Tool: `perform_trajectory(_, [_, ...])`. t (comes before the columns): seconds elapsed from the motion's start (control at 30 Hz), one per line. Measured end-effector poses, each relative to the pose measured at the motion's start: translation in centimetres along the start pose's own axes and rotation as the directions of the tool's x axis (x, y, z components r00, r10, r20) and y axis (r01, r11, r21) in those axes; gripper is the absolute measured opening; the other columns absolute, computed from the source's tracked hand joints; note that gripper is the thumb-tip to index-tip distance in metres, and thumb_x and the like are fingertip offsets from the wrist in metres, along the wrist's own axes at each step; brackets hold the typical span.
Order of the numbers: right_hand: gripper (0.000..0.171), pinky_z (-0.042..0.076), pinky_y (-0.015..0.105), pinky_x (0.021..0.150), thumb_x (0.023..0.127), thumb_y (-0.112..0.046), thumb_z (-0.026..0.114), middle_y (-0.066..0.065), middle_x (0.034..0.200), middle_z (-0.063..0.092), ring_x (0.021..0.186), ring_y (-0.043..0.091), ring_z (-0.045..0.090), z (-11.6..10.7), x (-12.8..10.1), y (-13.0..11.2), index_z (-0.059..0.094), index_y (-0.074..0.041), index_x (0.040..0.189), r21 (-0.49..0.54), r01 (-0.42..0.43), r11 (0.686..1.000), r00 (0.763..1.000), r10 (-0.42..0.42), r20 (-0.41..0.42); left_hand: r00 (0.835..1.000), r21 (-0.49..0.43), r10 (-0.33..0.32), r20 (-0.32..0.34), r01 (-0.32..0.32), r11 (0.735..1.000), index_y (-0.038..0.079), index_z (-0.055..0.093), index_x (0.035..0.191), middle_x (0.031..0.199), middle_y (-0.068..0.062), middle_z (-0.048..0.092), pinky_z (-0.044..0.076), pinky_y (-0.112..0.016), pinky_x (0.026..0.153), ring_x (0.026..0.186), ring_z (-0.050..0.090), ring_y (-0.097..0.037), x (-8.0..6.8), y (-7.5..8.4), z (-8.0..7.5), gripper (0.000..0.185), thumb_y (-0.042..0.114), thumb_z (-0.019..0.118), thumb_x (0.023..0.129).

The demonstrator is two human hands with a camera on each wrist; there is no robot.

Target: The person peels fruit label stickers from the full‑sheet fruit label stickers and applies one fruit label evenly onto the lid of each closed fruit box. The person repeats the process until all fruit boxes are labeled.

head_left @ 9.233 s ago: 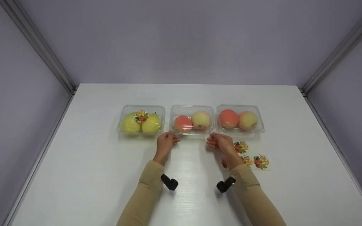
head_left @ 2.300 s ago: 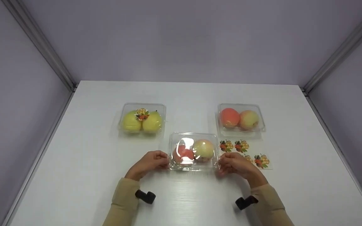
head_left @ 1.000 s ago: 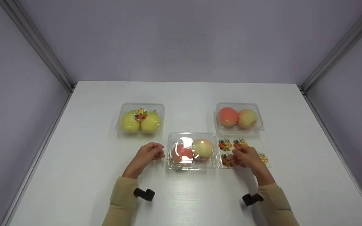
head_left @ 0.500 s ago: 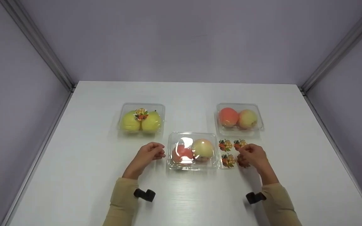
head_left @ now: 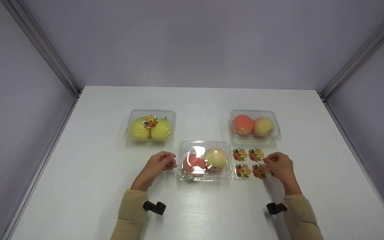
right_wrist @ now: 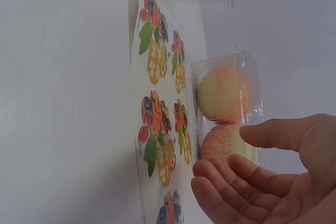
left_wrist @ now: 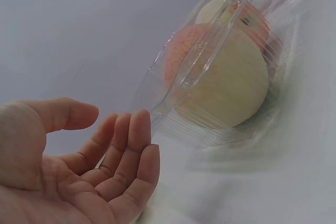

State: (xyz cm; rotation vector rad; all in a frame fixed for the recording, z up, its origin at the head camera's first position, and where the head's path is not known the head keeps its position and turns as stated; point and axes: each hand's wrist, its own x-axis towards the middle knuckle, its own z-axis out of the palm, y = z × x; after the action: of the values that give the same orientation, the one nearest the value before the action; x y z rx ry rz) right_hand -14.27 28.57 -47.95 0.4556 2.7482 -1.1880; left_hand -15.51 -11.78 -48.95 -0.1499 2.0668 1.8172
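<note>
White counter (head_left: pixel 88 186), lilac walls. Sticker sheet (head_left: pixel 249 163) lies flat just right of near clamshell (head_left: pixel 205 160), which holds two peaches. Right hand (head_left: pixel 279 165) hovers over the sheet, fingers relaxed, nothing pinched; a sticker edge is best lifted by fingertip. Left hand (head_left: pixel 158 164) relaxed beside clamshell. Far boxes: two yellow fruits (head_left: pixel 150 130); two peaches (head_left: pixel 254 126).

Three fruit boxes on table (head_left: pixel 88 186): left box (head_left: pixel 150 128) and right box (head_left: pixel 254 126) behind; middle box (head_left: pixel 205 160) nearer, between them. Sticker sheet (head_left: pixel 250 163) right of middle box, before right box.
</note>
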Motion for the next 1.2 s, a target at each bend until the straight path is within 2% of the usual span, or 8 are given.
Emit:
perform_trajectory(0.17, [0.030,0.049,0.026,0.053,0.090,-0.017,0.063,0.013,0.086,0.065,0.060,0.011,0.060,-0.5,0.2,0.6,0.057,0.008,0.105,0.033,-0.060,0.998,0.998,0.060,0.013,1.000,-0.002,0.011,0.001,-0.011,1.000,-0.003,0.058,0.114,0.096,-0.006,0.066,0.057,-0.029,0.087,0.085,0.063,-0.008,0.0,-0.1,-0.1,0.025,0.016,0.051,0.099])
perform_trajectory(0.33, [0.032,0.053,0.038,0.065,0.089,-0.017,0.064,0.027,0.097,0.066,0.075,0.031,0.066,-0.9,0.0,1.0,0.059,0.011,0.102,-0.083,-0.053,0.995,0.997,0.048,-0.065,1.000,-0.007,0.003,-0.004,-0.003,1.000,-0.003,0.058,0.115,0.097,-0.006,0.066,0.057,-0.028,0.087,0.085,0.063,-0.008,0.0,-0.2,-0.1,0.026,0.016,0.052,0.099])
perform_trajectory(0.47, [0.034,0.050,0.047,0.075,0.088,-0.020,0.064,0.031,0.102,0.064,0.089,0.042,0.061,-1.2,0.0,1.5,0.059,0.011,0.102,-0.148,-0.069,0.987,0.994,0.056,-0.089,1.000,-0.005,0.003,-0.010,-0.003,1.000,-0.003,0.059,0.114,0.096,-0.007,0.066,0.057,-0.029,0.086,0.084,0.063,-0.009,0.0,-0.2,-0.1,0.025,0.016,0.052,0.098])
perform_trajectory(0.93, [0.054,0.050,0.041,0.072,0.088,-0.031,0.065,0.033,0.118,0.058,0.091,0.036,0.059,-1.5,0.4,3.2,0.053,0.014,0.116,-0.194,-0.238,0.952,0.971,0.230,-0.061,1.000,-0.010,-0.010,-0.016,0.010,1.000,-0.002,0.058,0.116,0.097,-0.006,0.066,0.057,-0.029,0.088,0.086,0.063,-0.009,0.0,0.1,-0.5,0.026,0.017,0.051,0.099])
perform_trajectory(1.0, [0.056,0.049,0.037,0.068,0.087,-0.033,0.066,0.032,0.113,0.059,0.087,0.033,0.058,-1.6,0.3,3.3,0.053,0.013,0.115,-0.198,-0.248,0.948,0.969,0.244,-0.045,1.000,-0.021,-0.002,-0.015,0.002,1.000,-0.003,0.058,0.116,0.095,-0.004,0.065,0.057,-0.029,0.088,0.085,0.063,-0.009,0.0,0.1,-0.6,0.026,0.016,0.051,0.099])
perform_trajectory(1.07, [0.048,0.043,0.032,0.060,0.084,-0.035,0.068,0.023,0.090,0.060,0.075,0.026,0.052,-1.6,0.4,3.4,0.054,0.009,0.097,-0.200,-0.254,0.946,0.967,0.254,-0.029,1.000,-0.026,0.015,-0.005,-0.016,1.000,-0.005,0.056,0.117,0.094,-0.003,0.064,0.057,-0.029,0.088,0.085,0.063,-0.008,-0.1,0.3,-0.6,0.027,0.015,0.050,0.099])
perform_trajectory(1.13, [0.044,0.035,0.028,0.055,0.082,-0.036,0.070,0.011,0.070,0.048,0.065,0.019,0.042,-1.6,0.5,3.4,0.048,0.001,0.079,-0.198,-0.261,0.945,0.965,0.263,-0.016,1.000,-0.028,0.028,0.001,-0.028,0.999,-0.006,0.056,0.118,0.092,-0.002,0.063,0.057,-0.028,0.087,0.085,0.063,-0.008,-0.2,0.4,-0.7,0.028,0.015,0.050,0.099])
perform_trajectory(1.2, [0.044,0.033,0.028,0.055,0.080,-0.037,0.072,0.008,0.069,0.044,0.065,0.019,0.040,-1.6,0.5,3.5,0.046,-0.001,0.078,-0.200,-0.267,0.943,0.962,0.271,-0.006,0.999,-0.027,0.032,0.004,-0.032,0.999,-0.006,0.056,0.118,0.092,-0.001,0.063,0.057,-0.027,0.087,0.085,0.063,-0.008,-0.2,0.4,-0.6,0.028,0.015,0.050,0.099])
